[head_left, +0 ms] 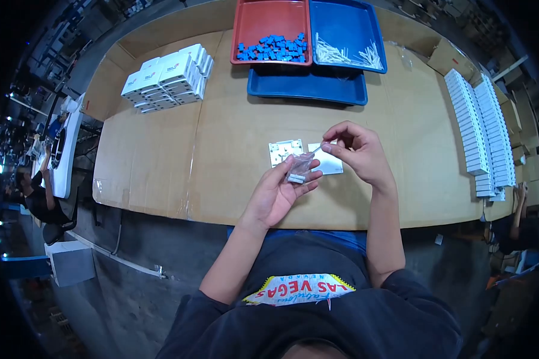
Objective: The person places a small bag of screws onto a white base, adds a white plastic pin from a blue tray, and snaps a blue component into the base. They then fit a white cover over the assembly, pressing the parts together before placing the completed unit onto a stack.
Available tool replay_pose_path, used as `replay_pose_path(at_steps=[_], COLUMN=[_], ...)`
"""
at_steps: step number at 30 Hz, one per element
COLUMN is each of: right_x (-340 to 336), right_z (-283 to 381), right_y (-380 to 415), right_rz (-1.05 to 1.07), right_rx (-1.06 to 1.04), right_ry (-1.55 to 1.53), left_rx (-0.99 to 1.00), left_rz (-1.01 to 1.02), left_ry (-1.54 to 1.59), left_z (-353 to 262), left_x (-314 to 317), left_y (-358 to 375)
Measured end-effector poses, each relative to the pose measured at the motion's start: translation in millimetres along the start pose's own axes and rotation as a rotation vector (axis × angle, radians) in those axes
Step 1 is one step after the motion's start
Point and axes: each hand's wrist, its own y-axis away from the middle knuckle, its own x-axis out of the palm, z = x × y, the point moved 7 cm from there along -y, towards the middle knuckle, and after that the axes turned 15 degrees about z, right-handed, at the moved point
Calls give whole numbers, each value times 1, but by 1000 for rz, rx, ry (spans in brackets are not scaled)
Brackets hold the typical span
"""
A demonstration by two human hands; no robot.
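Note:
My left hand [279,192] is closed around the lower part of a small clear plastic bag [300,166] with small white pieces inside. The fingers of my right hand [360,152] pinch the bag's upper end, to the right of my left hand. Just beyond the bag, a white plate with holes and small fittings [283,149] lies on the cardboard-covered table [233,143]. Beside it, partly under my right hand, is a plain white square piece [329,163].
At the back stand a red tray [271,21] of blue parts, a blue tray [345,24] of white sticks and a lower blue tray [305,90]. White boxes [170,75] are stacked back left; white stacks [470,119] stand right. Another person [42,200] is far left.

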Motion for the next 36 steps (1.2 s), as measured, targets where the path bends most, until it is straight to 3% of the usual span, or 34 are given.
replay_pose_path(at_steps=[3, 9, 23, 26, 29, 36], right_x=[4, 23, 37, 35, 32, 28], right_z=[-6, -8, 2, 5, 5, -12], right_y=[-2, -18, -14, -13, -15, -14], right_rz=[111, 397, 627, 628, 575, 458], right_rx=[71, -92, 0, -7, -47, 93], right_ry=[69, 0, 276, 282, 265, 147], left_rx=[-41, -97, -78, -54, -28, 88], left_rz=[18, 33, -31, -32, -74, -188], left_ry=[-6, -62, -102, -83, -641, -775], left_z=[7, 12, 14, 11, -2, -8], left_x=[-2, 7, -13, -6, 2, -9], left_y=[0, 3, 4, 4, 4, 6])
